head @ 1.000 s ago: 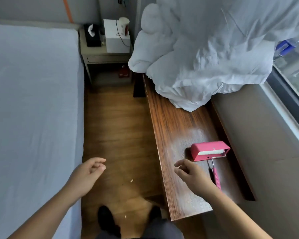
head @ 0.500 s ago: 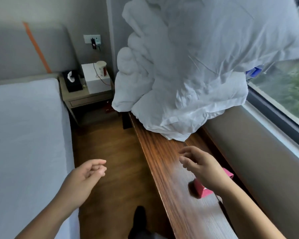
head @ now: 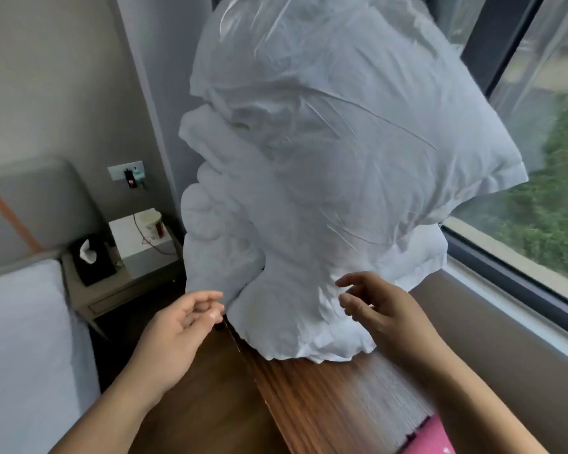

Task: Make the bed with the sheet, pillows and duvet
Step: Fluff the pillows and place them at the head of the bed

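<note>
A tall heap of white bedding stands on the wooden ledge under the window, filling the frame from 12 o'clock down to the centre. A plump pillow sits tilted on top, one corner jutting toward 2 o'clock against the glass; beneath it the crumpled duvet bulges down to the wood.

Both hands are out in front of the heap, and neither has hold of anything. The left hand, at 7 o'clock of the pile, is palm-up with fingers loosely curled, its fingertips just beside the duvet's lower left edge; whether they touch the cloth is unclear. The right hand, at 5 o'clock of the pile, is spread with bent fingers right at the duvet's front folds.

The bed with its smooth white sheet lies at 8 o'clock. Beyond it, at 9 o'clock, a nightstand carries a black tissue box, a white box and a cup. A pink object shows at the 5 o'clock edge, blurred
</note>
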A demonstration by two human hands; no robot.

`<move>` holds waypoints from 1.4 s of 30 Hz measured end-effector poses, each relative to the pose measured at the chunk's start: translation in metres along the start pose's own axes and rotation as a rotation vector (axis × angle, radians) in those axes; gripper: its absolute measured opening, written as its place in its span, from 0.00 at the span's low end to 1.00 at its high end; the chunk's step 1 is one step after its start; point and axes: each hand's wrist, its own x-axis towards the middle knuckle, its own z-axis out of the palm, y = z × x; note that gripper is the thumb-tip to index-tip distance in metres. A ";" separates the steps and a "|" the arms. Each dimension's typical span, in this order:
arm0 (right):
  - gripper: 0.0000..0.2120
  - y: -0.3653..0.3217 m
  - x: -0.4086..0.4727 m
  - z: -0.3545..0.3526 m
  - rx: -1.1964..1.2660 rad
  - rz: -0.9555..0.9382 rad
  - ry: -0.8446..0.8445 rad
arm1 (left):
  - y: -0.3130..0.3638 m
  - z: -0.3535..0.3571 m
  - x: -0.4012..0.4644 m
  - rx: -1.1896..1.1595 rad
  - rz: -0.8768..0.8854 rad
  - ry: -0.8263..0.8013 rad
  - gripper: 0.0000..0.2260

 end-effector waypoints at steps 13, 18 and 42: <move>0.09 -0.076 0.064 0.009 -0.011 -0.030 0.642 | 0.083 -0.042 0.186 -0.269 0.340 -0.163 0.10; 0.10 -0.073 0.089 -0.005 -0.010 0.000 0.847 | 0.121 -0.020 0.253 -0.406 0.255 -0.145 0.18; 0.11 -0.019 0.183 -0.070 0.193 0.078 1.136 | 0.219 0.048 0.332 -0.805 -0.144 -0.349 0.20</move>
